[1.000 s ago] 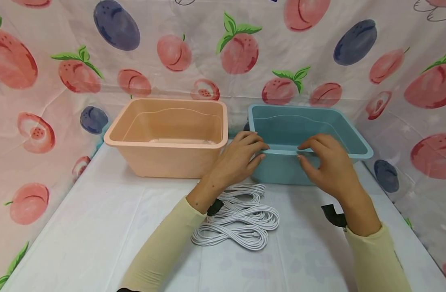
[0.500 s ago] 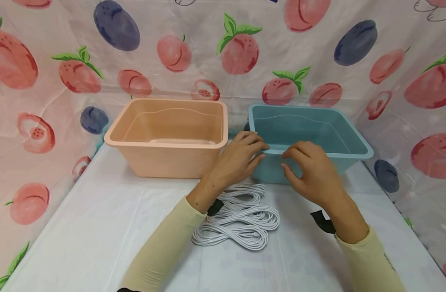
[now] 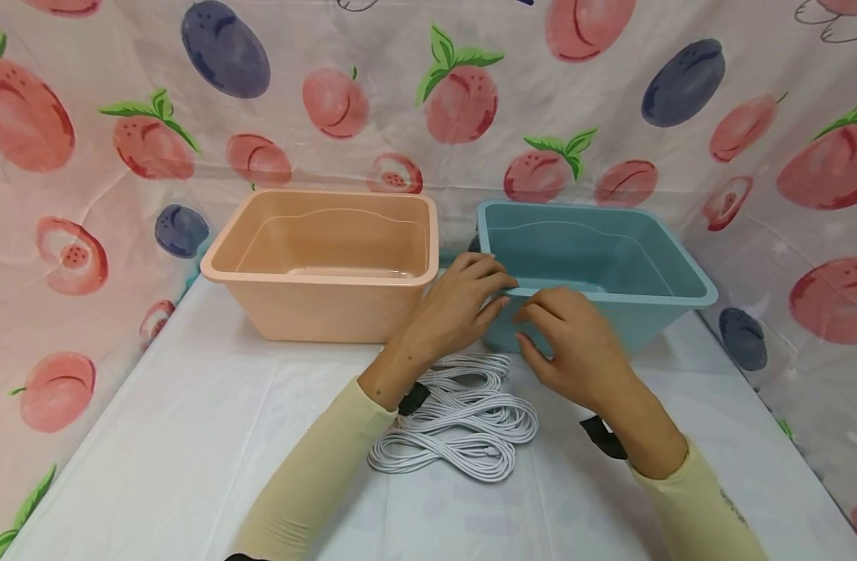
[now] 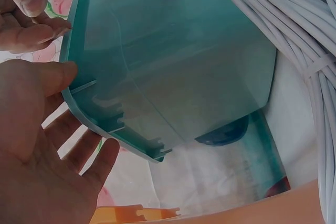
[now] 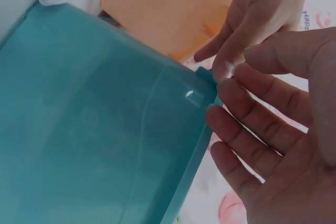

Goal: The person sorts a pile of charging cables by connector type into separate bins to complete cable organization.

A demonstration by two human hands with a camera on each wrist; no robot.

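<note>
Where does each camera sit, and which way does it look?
Head: on the person's head, looking forward and down at peach bin, teal bin, white cable; left grip, right grip, sleeves show.
Left wrist: on that wrist, facing the teal bin; left grip in front, right grip top left.
Right wrist: on that wrist, facing the teal bin; right grip in front, left grip at top.
Both wrist views share the teal bin and white cable.
</note>
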